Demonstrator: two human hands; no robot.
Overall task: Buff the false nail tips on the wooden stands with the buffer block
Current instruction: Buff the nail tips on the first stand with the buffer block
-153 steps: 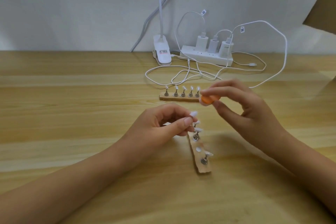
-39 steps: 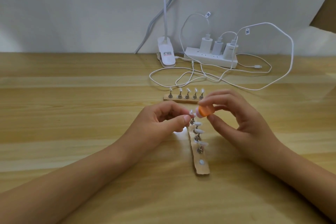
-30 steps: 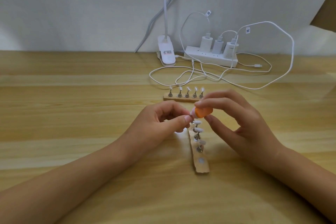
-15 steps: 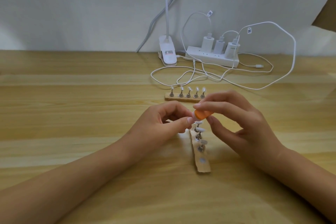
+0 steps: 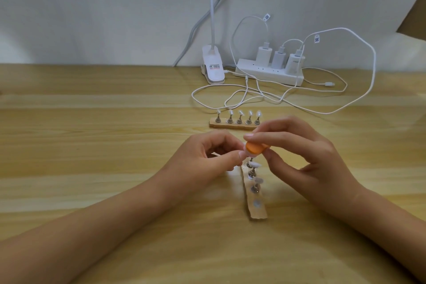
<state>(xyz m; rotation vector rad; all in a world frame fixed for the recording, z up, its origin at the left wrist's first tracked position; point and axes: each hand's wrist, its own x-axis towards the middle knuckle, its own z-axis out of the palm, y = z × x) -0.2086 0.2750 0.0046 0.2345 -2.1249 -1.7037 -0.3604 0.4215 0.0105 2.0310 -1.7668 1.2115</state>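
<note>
Near stand [image 5: 257,213] runs from under the fingertips back toward the wrists. 2 tips [image 5: 253,164] show on it, and 1 seat at the wrist end is bare.

L hand [image 5: 207,159]: thumb + index pinch 1 more tip, mostly hidden by the buffer. We can't tell if its peg sits on the stand.

R hand [image 5: 299,152]: fingertips grip the orange buffer [image 5: 255,148], which is set against that tip, between both hands.

Far stand [image 5: 235,125], just beyond the R fingers, carries 5 tips. Neither hand touches it.

Our read: mid-task, working the near row. Tip finish is too small to judge, so the no. done is unknown. Far row prob. still to do.
</note>
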